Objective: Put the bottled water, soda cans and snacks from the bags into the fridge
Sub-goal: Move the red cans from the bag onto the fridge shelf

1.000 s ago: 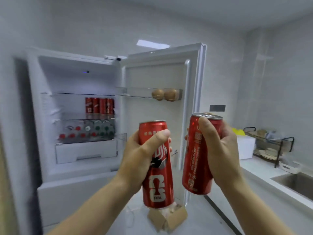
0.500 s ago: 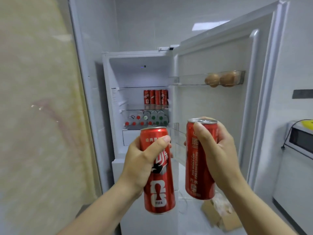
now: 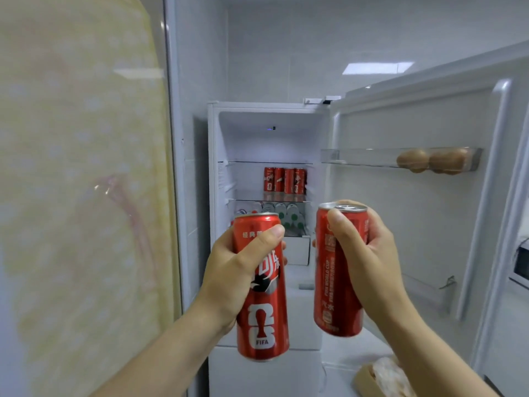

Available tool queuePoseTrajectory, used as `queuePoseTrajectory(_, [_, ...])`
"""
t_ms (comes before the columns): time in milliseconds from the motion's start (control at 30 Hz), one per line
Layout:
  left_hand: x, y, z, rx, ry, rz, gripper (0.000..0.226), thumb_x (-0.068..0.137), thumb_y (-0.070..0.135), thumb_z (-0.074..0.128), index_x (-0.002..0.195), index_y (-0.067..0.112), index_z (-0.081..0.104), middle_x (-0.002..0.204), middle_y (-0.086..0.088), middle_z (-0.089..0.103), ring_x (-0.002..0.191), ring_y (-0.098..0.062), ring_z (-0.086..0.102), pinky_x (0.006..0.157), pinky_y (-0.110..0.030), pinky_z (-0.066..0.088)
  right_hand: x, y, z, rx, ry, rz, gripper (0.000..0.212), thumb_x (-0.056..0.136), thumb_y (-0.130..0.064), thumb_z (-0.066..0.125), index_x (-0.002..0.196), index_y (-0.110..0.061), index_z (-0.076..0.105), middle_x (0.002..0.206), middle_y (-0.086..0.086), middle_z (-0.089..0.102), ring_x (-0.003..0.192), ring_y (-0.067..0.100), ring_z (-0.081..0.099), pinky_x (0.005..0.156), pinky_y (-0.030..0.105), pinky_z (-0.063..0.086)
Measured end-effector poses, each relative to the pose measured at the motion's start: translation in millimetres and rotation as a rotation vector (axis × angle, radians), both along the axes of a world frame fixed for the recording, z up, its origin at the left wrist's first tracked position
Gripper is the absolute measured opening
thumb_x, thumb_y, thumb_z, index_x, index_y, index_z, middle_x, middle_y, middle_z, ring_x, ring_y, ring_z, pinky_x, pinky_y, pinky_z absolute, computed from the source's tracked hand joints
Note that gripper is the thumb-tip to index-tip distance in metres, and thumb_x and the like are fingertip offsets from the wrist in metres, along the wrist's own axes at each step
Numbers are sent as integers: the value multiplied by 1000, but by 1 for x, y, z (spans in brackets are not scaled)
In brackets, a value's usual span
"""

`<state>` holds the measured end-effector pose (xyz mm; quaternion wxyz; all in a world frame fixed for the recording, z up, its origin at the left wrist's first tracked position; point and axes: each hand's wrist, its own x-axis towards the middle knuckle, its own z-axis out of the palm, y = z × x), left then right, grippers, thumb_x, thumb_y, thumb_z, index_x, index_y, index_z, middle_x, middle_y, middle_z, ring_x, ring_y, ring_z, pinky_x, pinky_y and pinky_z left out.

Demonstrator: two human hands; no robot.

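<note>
I read this as the carrying step: two soda cans are held out in front of the open fridge (image 3: 213, 167), and neither is inside yet.

On the left, my left hand (image 3: 237, 273) grips the left can (image 3: 262, 316) round its upper half. Its fingers (image 3: 266, 239) are curled tight on the can with the thumb across the label, and the can stands nearly upright.

Between the hands and further off, the fridge's middle shelf (image 3: 246, 197) carries a row of cans (image 3: 284, 180) toward its right end. Bottles (image 3: 274, 210) lie in the compartment beneath it.

To the right, my right hand (image 3: 372, 253) holds the right can (image 3: 333, 282) near its top. Those fingers (image 3: 340, 224) are wrapped closed round it, and the can is slightly tilted. Both held cans are well apart from the shelf.

As I judge it, the next move is to reach forward and stand each can upright on the bare left part of that shelf, beside the row and without knocking it over.

At the far right, the open door (image 3: 415, 239) has a rack (image 3: 343, 156) holding eggs (image 3: 429, 161).
</note>
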<state>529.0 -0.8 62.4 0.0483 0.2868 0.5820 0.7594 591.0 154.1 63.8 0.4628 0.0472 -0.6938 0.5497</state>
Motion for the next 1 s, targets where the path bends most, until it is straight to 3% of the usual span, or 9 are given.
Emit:
queuePoseTrajectory(167, [-38,-20,1,15,6,-10,42,66,43,76,96,14,66,84,-6,73,71,-22,71,57,-25,55,-38,-25,-4,-11,-12,-9,45,65,-64,63,100,-36,62,89,-1,71,80,20,71,69,39,60])
queuePoseTrajectory(400, [-89,-19,-7,14,15,-44,47,60,45,68,97,15,66,83,-6,73,72,-21,72,59,-24,55,-86,-26,-4,23,-4,-33,32,66,-63,62,93,-45,62,89,-7,71,81,16,71,67,31,58])
queuePoseTrajectory(633, [-145,17,-9,21,13,-10,47,59,45,68,96,17,66,83,-7,73,70,-22,71,58,-26,55,-145,11,-4,52,15,-14,28,68,-61,61,93,-48,63,89,-10,71,81,12,70,63,23,57])
queuePoseTrajectory(800, [-186,59,-3,-19,10,49,46,62,52,78,95,23,66,84,-4,74,75,-21,72,60,-28,56,-191,52,-1,28,11,11,39,67,-63,61,99,-42,62,92,-8,71,82,14,71,64,26,57])
queuePoseTrajectory(867, [-201,74,-2,-22,15,71,44,59,50,72,95,27,66,86,-2,74,77,-21,72,61,-29,57,-208,69,2,20,13,23,42,67,-64,61,100,-39,62,91,-7,71,81,13,71,63,24,56])
queuePoseTrajectory(1000, [-228,102,-4,-20,7,94,46,61,51,78,98,26,64,86,-2,74,78,-21,72,64,-33,58,-239,98,4,3,18,47,37,68,-59,64,97,-36,64,88,-7,71,77,11,70,60,20,54])
